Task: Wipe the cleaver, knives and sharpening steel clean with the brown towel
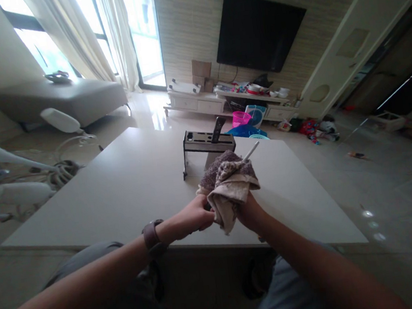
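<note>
In front of me my left hand (198, 214) is closed round a dark handle at the near side of a brown and beige towel (231, 184). A thin pale blade tip (252, 151) sticks out past the towel, in line with that handle, and looks like part of a knife; the towel hides its middle. My right hand (249, 214) grips the towel from below, its fingers mostly covered. Just beyond the towel, a knife rack (208, 142) stands upright on the white table (120, 184), with a black-handled knife (218, 129) slotted in its top.
Past the table's far edge are a pink basket (241, 118) and blue plastic items (246, 131) on the floor. A low cabinet (200, 104) holds dishes and boxes under a television (259, 30). A white lamp-like fixture (20, 193) stands left, near a grey bench (84, 101).
</note>
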The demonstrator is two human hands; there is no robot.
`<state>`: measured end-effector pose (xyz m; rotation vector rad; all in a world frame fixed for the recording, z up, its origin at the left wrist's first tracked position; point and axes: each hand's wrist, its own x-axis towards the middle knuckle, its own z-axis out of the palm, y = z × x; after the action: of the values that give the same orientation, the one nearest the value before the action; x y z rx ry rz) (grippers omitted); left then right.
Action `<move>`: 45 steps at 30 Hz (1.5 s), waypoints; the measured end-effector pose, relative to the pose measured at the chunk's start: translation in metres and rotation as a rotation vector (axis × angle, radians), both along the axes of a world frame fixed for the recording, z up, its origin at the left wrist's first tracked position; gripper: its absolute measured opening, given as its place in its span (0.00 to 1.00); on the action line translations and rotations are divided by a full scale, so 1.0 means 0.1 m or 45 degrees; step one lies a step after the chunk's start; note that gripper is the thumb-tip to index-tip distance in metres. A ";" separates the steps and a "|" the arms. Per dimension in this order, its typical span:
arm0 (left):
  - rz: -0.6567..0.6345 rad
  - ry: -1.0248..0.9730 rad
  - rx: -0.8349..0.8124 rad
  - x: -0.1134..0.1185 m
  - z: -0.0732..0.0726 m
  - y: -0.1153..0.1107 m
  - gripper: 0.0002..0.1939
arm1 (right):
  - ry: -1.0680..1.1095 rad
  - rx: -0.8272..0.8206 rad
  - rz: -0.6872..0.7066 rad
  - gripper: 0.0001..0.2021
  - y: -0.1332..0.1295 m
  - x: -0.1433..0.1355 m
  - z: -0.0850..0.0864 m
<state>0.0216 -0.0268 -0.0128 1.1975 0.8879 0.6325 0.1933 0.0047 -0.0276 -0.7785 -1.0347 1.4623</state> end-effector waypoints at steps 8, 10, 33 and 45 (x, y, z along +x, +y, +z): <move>-0.027 0.023 0.003 -0.03 0.01 -0.02 0.15 | 0.003 -0.100 -0.066 0.17 -0.03 -0.05 0.07; -0.024 0.036 0.007 -0.03 0.01 -0.03 0.15 | 0.001 -0.115 -0.060 0.18 -0.04 -0.05 0.07; -0.004 0.148 0.040 -0.03 -0.05 -0.01 0.18 | -0.106 -0.108 -0.045 0.13 -0.07 -0.05 0.11; -0.002 0.142 0.051 -0.03 -0.06 0.00 0.17 | -0.056 -0.098 -0.069 0.16 -0.04 -0.05 0.04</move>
<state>0.0186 -0.0271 -0.0186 1.2790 0.9719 0.5892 0.1888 0.0009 -0.0241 -0.8902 -0.9876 1.4513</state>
